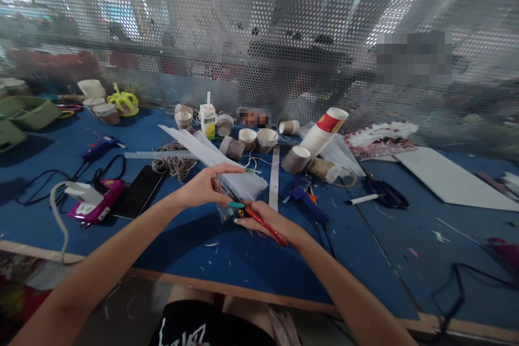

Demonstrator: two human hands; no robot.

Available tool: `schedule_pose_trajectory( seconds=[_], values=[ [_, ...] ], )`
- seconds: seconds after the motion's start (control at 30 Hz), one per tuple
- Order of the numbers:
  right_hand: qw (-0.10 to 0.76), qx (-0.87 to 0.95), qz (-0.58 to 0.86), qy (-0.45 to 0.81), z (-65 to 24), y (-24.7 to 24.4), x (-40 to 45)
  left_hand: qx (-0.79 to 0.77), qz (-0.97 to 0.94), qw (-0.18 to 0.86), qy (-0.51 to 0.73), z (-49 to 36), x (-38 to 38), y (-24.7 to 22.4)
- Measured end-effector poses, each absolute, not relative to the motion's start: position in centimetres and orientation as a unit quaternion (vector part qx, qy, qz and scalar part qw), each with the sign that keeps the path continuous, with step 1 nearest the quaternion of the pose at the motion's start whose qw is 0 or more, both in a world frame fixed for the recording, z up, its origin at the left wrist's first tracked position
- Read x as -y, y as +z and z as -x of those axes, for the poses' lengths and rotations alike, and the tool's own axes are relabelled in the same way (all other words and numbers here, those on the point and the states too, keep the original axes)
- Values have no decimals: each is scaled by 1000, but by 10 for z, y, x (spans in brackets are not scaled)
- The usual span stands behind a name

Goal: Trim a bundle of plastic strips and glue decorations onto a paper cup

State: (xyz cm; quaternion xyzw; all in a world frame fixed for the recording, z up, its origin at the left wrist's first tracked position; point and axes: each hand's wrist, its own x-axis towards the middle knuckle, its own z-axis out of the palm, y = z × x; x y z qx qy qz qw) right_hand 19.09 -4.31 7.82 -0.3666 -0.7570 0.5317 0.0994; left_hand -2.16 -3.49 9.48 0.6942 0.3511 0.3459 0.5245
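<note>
My right hand (267,220) is wrapped round red-handled pliers or cutters (265,223), whose dark head points up and to the left. Just left of it, my left hand (206,188) curves with thumb and fingers apart at the near end of a bundle of thin white strips (214,159). The thumb tip reaches the tool's head, and a fingertip lies over the strips. Clear plastic wrapping shows below the bundle, partly hidden by my left hand. Whether the left fingers pinch a small piece is too unclear to make out.
Twine-wrapped cups (267,139), a drink carton (208,120) and a stack of paper cups (324,132) stand behind my hands. Grey yarn (174,161), a black phone (140,192) and a purple power strip (97,203) lie left. A blue glue gun (308,201) and scissors (387,192) lie right.
</note>
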Motion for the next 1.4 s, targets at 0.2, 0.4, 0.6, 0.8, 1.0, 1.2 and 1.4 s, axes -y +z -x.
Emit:
schedule_pose_trajectory(
  seconds=[0.2, 0.4, 0.6, 0.8, 1.0, 1.2, 1.4],
  values=[
    [122, 743, 376, 539, -190, 72, 43, -347, -684, 539, 349, 20, 36, 96],
    [116, 726, 392, 554, -189, 70, 44, -335, -688, 544, 344, 22, 37, 99],
    [142, 723, 396, 548, -189, 61, 42, -346, -693, 532, 342, 22, 38, 99],
    [134, 707, 420, 553, -187, 56, 39, -333, -708, 528, 332, 21, 37, 95],
    [159, 711, 404, 553, -182, 58, 41, -334, -702, 531, 337, 19, 37, 92],
    [149, 675, 424, 585, -184, 59, 41, -353, -714, 493, 350, 20, 37, 95],
    [147, 675, 423, 586, -189, 54, 36, -374, -716, 475, 351, 22, 35, 96]
  ],
)
